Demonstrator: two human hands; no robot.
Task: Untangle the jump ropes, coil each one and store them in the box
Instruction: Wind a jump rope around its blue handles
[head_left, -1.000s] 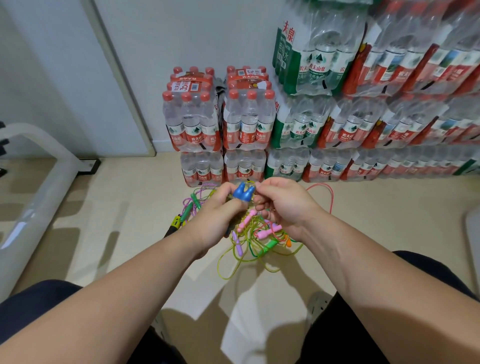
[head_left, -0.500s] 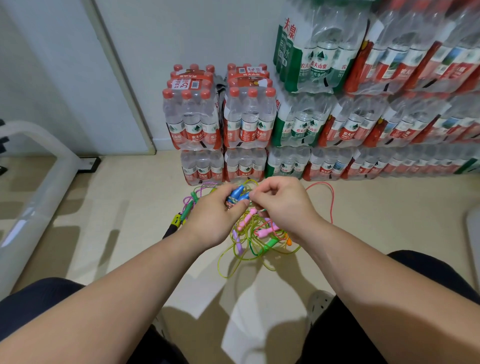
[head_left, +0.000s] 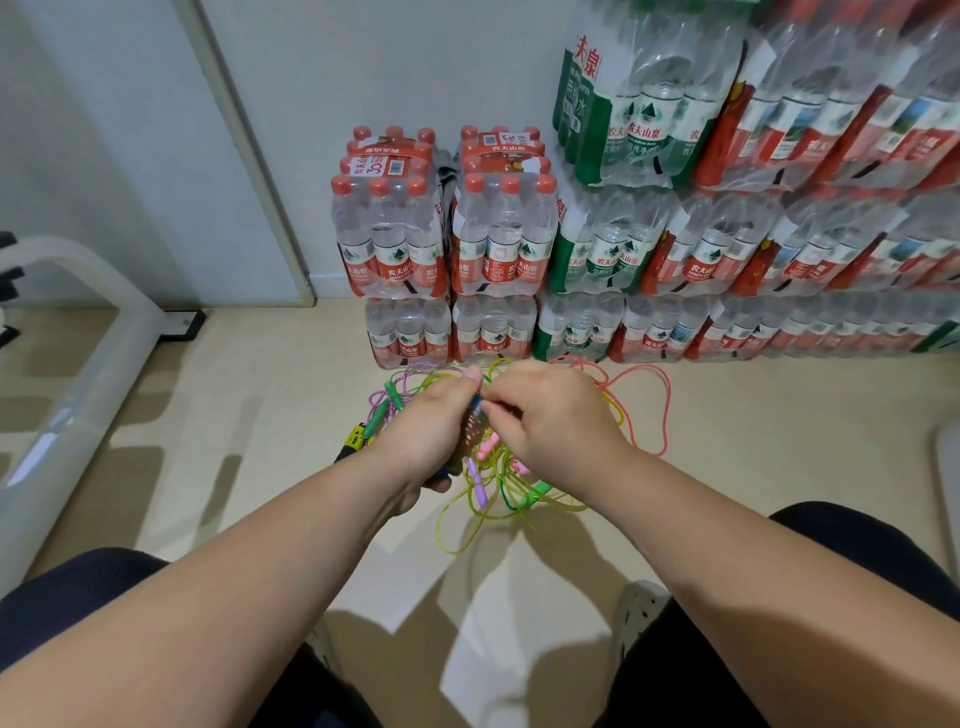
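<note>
Dark cloth covers the knees at five and seven o'clock. Beyond them the left hand grips the blue handles, blurred, while the right hand pinches at their top end. Under both, the jump ropes lie tangled on the floor, a pink rope looping toward two o'clock. A hard tug here would likely cinch knots or drag neighbouring cords. Water-bottle packs stand at twelve; no box shows.

Bottled-water packs stacked against white wall, beige floor.
</note>
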